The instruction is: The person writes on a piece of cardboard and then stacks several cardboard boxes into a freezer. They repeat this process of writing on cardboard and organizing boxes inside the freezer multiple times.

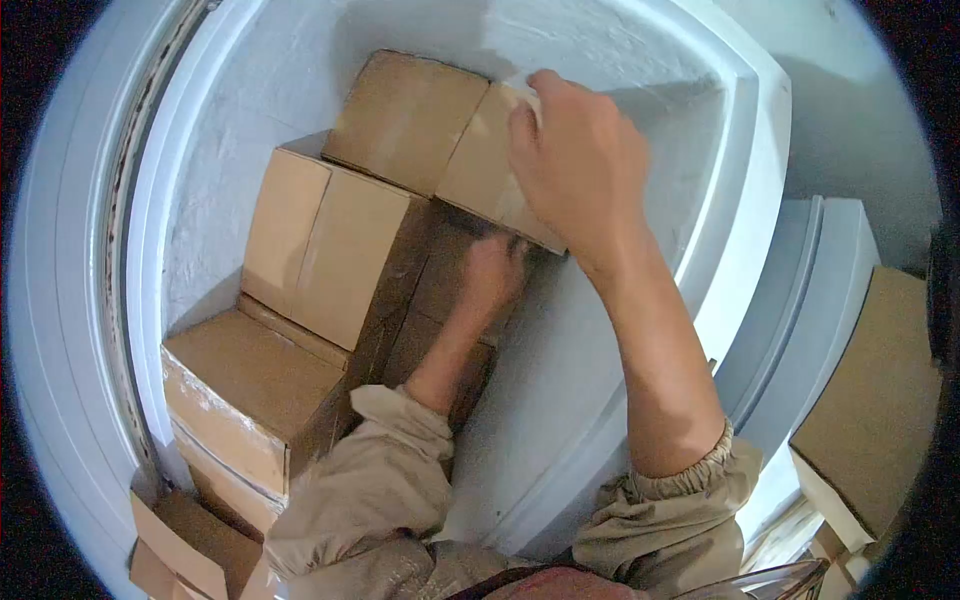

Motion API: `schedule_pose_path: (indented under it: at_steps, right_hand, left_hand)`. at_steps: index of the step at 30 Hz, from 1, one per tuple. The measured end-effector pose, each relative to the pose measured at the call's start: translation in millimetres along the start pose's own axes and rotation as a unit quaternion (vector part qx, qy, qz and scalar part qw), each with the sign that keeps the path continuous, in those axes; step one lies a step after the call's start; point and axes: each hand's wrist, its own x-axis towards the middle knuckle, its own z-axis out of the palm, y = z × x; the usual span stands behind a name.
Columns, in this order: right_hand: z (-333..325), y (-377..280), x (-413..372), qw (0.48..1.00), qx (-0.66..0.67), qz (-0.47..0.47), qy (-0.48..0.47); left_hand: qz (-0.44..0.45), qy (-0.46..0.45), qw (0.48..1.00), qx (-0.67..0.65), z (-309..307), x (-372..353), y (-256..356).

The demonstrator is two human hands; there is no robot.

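A taped cardboard box (405,120) lies at the top of the stack inside a white, frost-lined freezer (560,380). My right hand (585,165) is closed at the box's right end, its fingers bent over the cardboard. Lower down, in shadow just under that box's near edge, is my left hand (492,272). Its fingers are curled, and what they hold, if anything, is hidden. Left of it stands a second cardboard box (335,240), with darker cardboard (435,285) in the gap behind my left wrist.
A frost-marked carton (255,375) sits at the lower left, above an open-flapped box (185,540). The freezer's raised white rim (745,230) curves along the right. Beyond it, another cardboard box (880,400) stands beside a pale grey cabinet-like unit (790,290).
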Motion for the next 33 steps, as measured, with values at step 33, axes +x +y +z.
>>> schedule_pose_path:
  at_steps: [33]
  right_hand:
    - [-1, 6, 4, 0.999, -0.032, -0.025, -0.006]
  left_hand:
    - [0.13, 0.451, 0.843, 0.264, -98, -3, -47]
